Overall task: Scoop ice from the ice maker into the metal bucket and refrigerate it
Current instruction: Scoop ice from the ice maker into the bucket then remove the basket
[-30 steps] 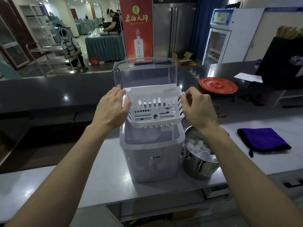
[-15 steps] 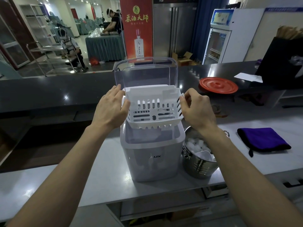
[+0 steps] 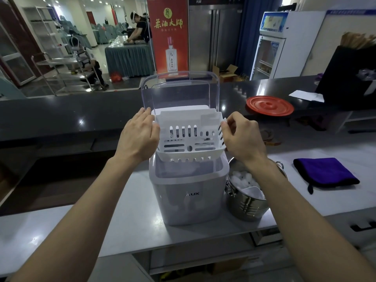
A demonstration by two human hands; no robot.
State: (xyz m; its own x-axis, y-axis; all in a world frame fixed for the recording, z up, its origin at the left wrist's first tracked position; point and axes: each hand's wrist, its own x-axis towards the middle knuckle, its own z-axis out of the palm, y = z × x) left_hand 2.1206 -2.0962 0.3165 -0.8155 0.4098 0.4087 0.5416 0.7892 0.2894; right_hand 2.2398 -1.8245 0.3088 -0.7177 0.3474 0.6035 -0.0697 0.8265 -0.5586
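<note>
Left hand [image 3: 138, 137] grips the left wall of the white slotted ice basket [image 3: 191, 139]; right hand [image 3: 243, 136] pinches its right rim; basket held just above the open AUX ice maker [image 3: 189, 192], clear lid [image 3: 181, 90] raised. Metal bucket [image 3: 247, 204] stands just right of the ice maker on the counter [image 3: 122, 220]; it contains ice [image 3: 244, 179] and a white scoop [image 3: 254, 191].

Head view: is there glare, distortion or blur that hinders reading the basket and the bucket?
Head view: wide-angle distortion bows the dark counter; ceiling lights leave small glare spots on it; the basket and ice maker are sharp and evenly lit; the clear lid shows the poster through it; the bucket carries bright reflections.
</note>
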